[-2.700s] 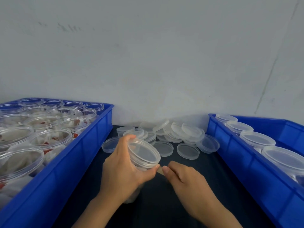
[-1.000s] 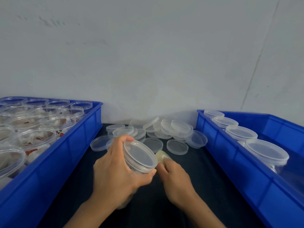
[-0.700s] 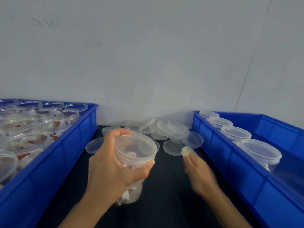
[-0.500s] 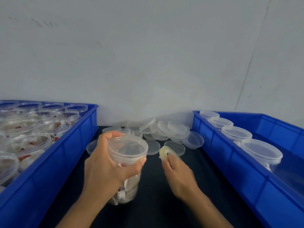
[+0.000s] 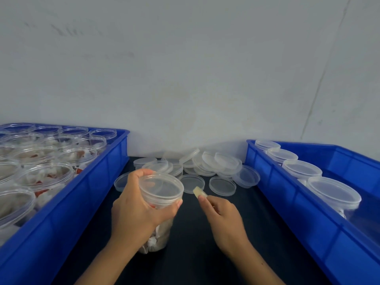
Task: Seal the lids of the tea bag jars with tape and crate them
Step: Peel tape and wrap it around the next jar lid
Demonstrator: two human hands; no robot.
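A clear plastic jar of tea bags (image 5: 162,194) stands on the dark table with its clear lid on. My left hand (image 5: 137,210) grips it just under the lid, thumb at the far rim. My right hand (image 5: 222,219) is a short way right of the jar and pinches a small yellowish piece of tape (image 5: 199,191) between thumb and forefinger. The tape's free end is close to the lid's edge but apart from it.
A blue crate (image 5: 86,194) at the left holds several open jars of tea bags. A second blue crate (image 5: 292,200) at the right holds lidded jars (image 5: 333,194). Loose clear lids (image 5: 205,163) lie piled on the table by the grey wall.
My left hand has turned the jar from tilted to upright. My right hand pulled away to the right, then came back beside the lid with the tape piece.
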